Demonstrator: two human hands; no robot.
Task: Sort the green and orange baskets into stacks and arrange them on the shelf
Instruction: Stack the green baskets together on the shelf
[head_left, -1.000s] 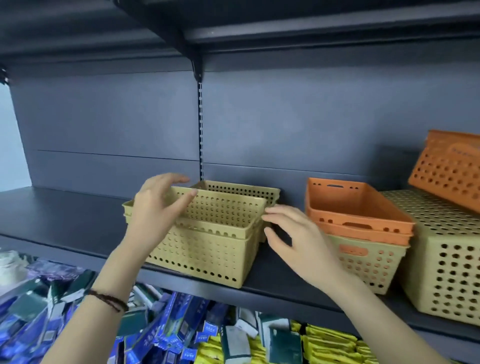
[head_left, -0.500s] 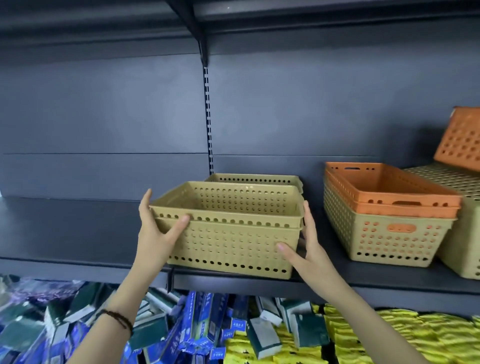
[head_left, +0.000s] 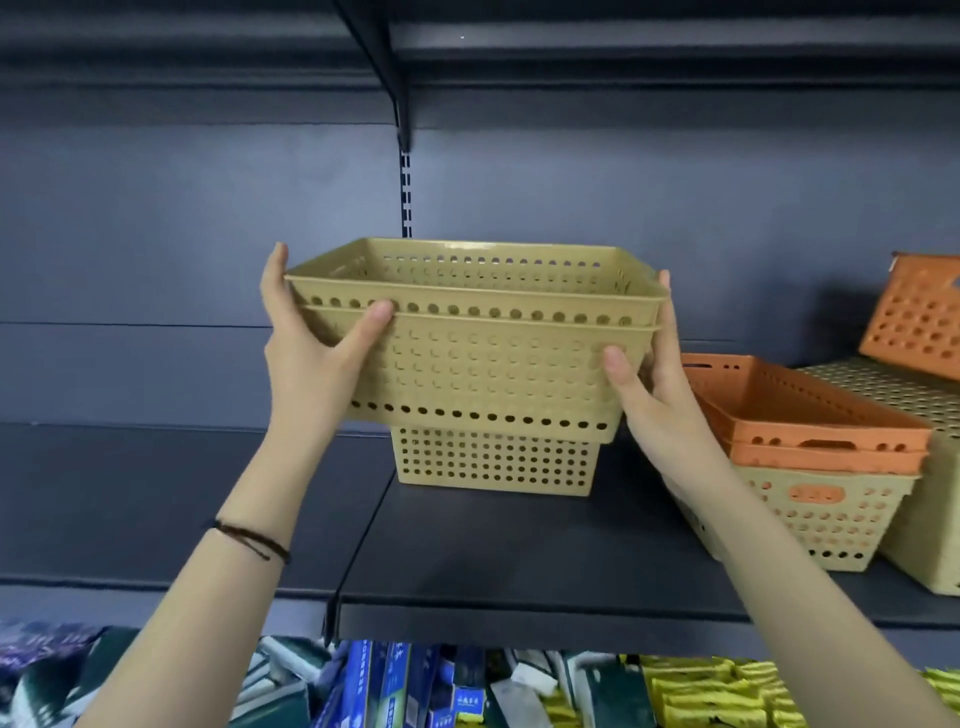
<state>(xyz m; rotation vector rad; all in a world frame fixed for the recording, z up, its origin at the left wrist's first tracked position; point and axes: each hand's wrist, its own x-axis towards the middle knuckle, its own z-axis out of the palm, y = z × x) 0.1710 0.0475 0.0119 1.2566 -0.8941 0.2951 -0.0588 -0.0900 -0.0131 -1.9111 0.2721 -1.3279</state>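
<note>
The camera on my head shows my left hand (head_left: 311, 343) and my right hand (head_left: 649, 384) holding two green baskets (head_left: 478, 358), one sitting inside the other. Each hand grips one end. My thumbs press on the front wall and my fingers wrap round the sides. I hold both ends so the pair stays flat and the top one does not slip out.

The pair is up in the air above the shelf (head_left: 519, 561), not touching it. Below and behind it, a small green basket (head_left: 493, 460) stands on the shelf. I think I hold the pair high so it can go over that one.

To my right, two orange baskets (head_left: 800, 410) sit inside a lower green basket (head_left: 821, 525). The colours there are mixed and need sorting. Further right, a leaning orange basket (head_left: 919, 322) rests on a big green basket (head_left: 930, 493). Packets (head_left: 395, 686) lie on the level below.
</note>
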